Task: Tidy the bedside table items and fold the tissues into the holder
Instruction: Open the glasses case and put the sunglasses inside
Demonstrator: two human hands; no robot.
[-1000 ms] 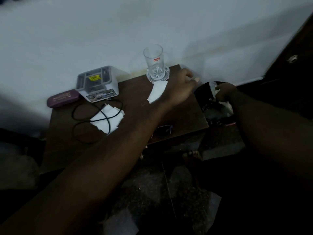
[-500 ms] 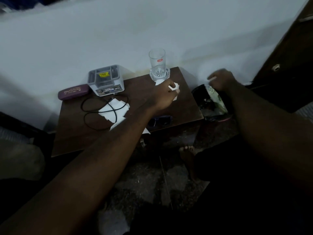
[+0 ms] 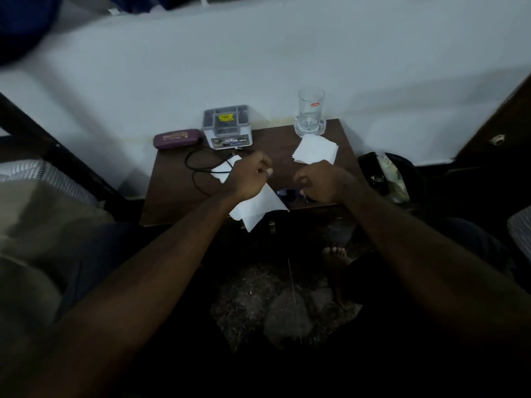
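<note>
Two hands work at the tabletop (image 3: 172,196) front edge: left hand (image 3: 250,176) grip closed on a white tissue (image 3: 258,208), held clear for folding; right hand (image 3: 321,182) fisted, contents indeterminate. Holder (image 3: 227,127) stands behind, folded tissue (image 3: 314,149) beside glass (image 3: 310,110)

The counter (image 3: 178,202) is dark brown. The tissues (image 3: 314,149) on it are plain white, the cable (image 3: 198,173) black, the case (image 3: 176,138) maroon. The holder (image 3: 227,127) is grey with a yellow sticker. The clear glass (image 3: 311,110) carries a small red label.
</note>
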